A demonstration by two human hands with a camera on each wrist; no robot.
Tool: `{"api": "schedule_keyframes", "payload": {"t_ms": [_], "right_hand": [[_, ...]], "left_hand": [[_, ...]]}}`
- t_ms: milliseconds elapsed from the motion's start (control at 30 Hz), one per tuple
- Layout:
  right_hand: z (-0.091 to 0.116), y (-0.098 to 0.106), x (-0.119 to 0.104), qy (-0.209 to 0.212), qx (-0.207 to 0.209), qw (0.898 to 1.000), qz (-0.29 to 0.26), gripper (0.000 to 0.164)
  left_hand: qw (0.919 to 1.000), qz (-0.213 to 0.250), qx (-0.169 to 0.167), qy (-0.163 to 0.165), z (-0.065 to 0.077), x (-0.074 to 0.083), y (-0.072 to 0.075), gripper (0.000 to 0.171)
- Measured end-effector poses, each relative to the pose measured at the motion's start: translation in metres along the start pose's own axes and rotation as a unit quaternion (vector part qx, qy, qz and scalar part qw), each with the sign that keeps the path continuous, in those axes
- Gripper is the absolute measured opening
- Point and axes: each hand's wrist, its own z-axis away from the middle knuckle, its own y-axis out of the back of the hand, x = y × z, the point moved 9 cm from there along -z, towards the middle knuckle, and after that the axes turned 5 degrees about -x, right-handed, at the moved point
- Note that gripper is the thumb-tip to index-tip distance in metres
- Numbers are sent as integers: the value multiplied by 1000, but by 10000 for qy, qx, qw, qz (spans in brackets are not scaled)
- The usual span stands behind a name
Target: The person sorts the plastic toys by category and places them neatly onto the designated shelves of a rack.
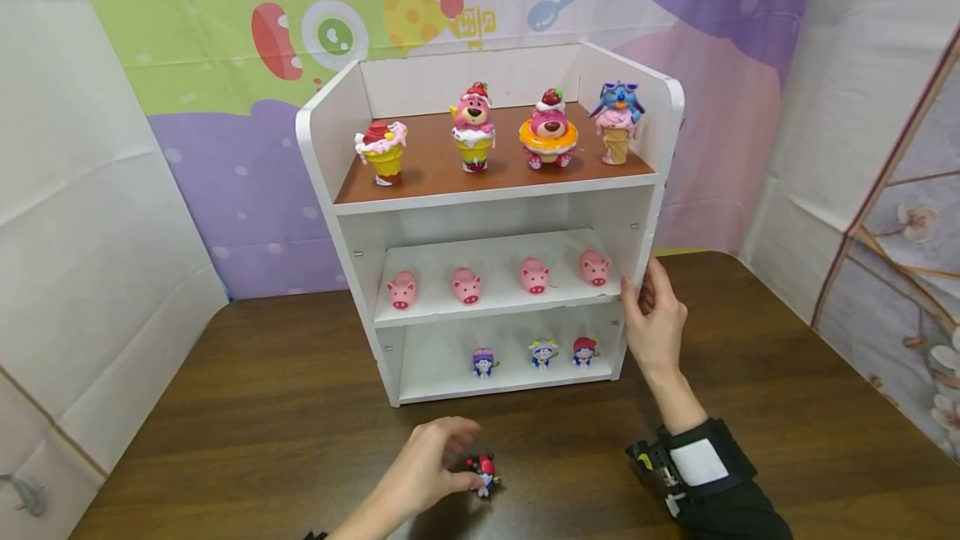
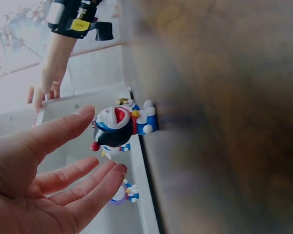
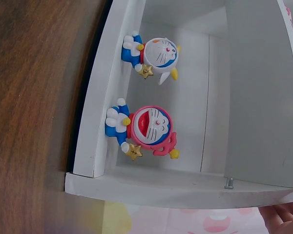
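On the table in front of the shelf stands a small Doraemon figurine (image 2: 119, 124) in a dark hat with a red bobble. My left hand (image 1: 431, 467) is around it with thumb and fingers spread apart, thumb close to the hat in the left wrist view. My right hand (image 1: 656, 323) holds the right side panel of the white shelf (image 1: 495, 200), thumb at the front edge and fingers along the outside. Three similar Doraemon figurines stand on the bottom tier: a purple-topped one (image 1: 483, 362), one in a white horned hat (image 3: 160, 52) and one in a pink-red hat (image 3: 150, 127).
Several pink pig figures (image 1: 535, 275) line the middle tier. The brown top tier bears an ice-cream cup figure (image 1: 382, 151), two pink bears, one with an orange ring (image 1: 549, 136), and a blue character on a cone (image 1: 617, 123). Patterned cloths hang behind the wooden table (image 1: 270, 407).
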Motion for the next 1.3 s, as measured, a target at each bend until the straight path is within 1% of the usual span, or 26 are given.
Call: {"api": "schedule_keyframes", "payload": {"t_ms": [133,333,467,733,833,933,1100,1200,1300], "right_hand": [[0,0,-1,2,0,10000,22,35],[0,0,0,2,1,10000,9,36],[0,0,0,-4,14,10000,-7,35],[0,0,3,-63,3,10000,-72,36],[0,-1,4,-84,-2,9999,-69,36],[0,-1,3,-76,-17,10000,-50,35],[1,-1,4,-77,-10,10000,-49,36],[1,-1,4,-64,18,10000,-49,36],[1,-1,3,-42,33,10000,-38,35]], "left_hand": [[9997,218,-22,115,1,-6,-5,43],[9990,440,-77,79,-1,-9,-13,27],[9992,402,-49,-8,-1,-7,-13,20],[9995,314,36,-38,-1,-5,-9,19],[9995,250,149,-91,-2,-5,-3,18],[9993,129,329,-106,-4,-4,6,17],[9979,-67,643,105,-7,-9,25,16],[9956,-245,876,219,-10,-13,38,17],[9929,-305,1094,353,-14,-19,49,16]]}}
